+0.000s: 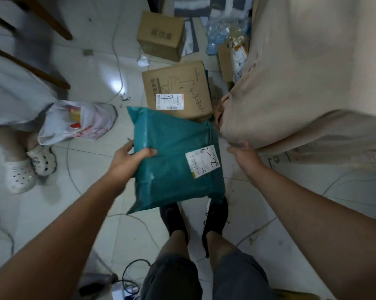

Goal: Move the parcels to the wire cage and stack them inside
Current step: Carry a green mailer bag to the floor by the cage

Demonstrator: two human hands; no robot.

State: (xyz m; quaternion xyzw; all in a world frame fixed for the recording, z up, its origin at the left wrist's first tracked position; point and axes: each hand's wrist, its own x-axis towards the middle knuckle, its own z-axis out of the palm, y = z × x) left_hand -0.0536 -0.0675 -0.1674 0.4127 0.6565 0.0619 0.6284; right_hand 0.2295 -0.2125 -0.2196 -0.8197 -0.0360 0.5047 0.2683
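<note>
— What has the left grip got?

— The green parcel, a soft plastic mailer. The thumb is curled over the top face at its left edge, and the fingers are tucked out of sight beneath. It's held off the floor, roughly flat and a little tilted. There's a white label on the side of the face away from that grip.

— And the right grip?

— Closed as well, fingers bunched on the lower hem of a big beige cloth sack that bulges up and away from it. That grip sits just beside the parcel's label edge, apart from it as far as I can see.

— What's under the parcel?

— The person's own black shoes on the pale tiled floor, with the toes hidden by the parcel.

— And beyond the grips?

— A labelled cardboard box sits just past the parcel's far edge, with a second box farther on. Out past the left grip there's a crumpled white plastic bag, then someone's feet in white clogs.
</note>
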